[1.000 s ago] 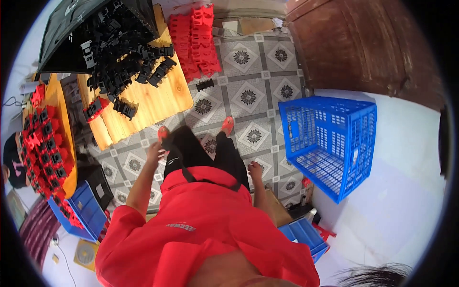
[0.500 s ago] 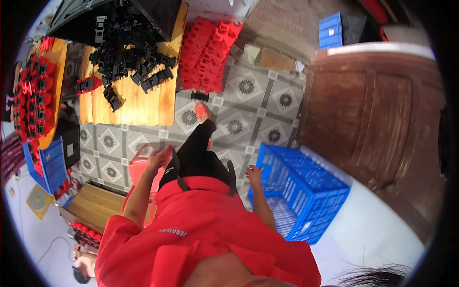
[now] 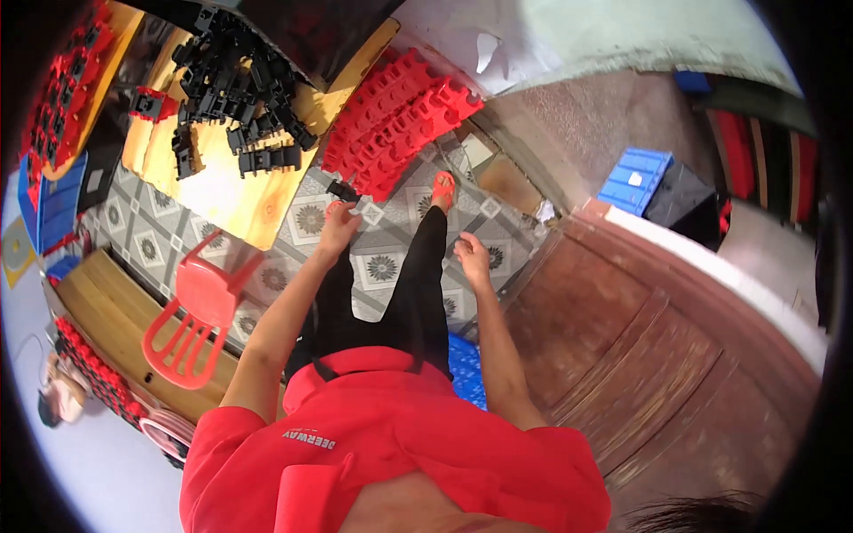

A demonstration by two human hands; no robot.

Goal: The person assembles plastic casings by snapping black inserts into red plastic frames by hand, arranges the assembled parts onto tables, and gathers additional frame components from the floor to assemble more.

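Observation:
My left hand (image 3: 338, 231) hangs in front of my thigh with its fingers loosely apart, and it holds nothing. A small black plastic part (image 3: 341, 190) lies on the floor just beyond it. Out in front of my right leg is my right hand (image 3: 474, 256), empty too, its fingers a little bent and apart. Ahead, a stack of red scalloped plastic parts (image 3: 395, 120) stands on the floor beside the wooden table (image 3: 258, 209). A pile of black plastic parts (image 3: 235, 80) covers much of that table, with one red-and-black part (image 3: 153, 105) at its left.
A red plastic chair (image 3: 209, 289) stands to my left, near a wooden bench (image 3: 115, 306). On the right is a brown wooden door (image 3: 640, 329). Beyond it sit a blue crate (image 3: 635, 178) and a black box (image 3: 684, 209). Another person (image 3: 67, 391) is at far left.
I have stepped forward and turned right, with the red stack now closer. The chair shows fully, and the blue basket at my right is mostly hidden behind my body. Both hands stay empty.

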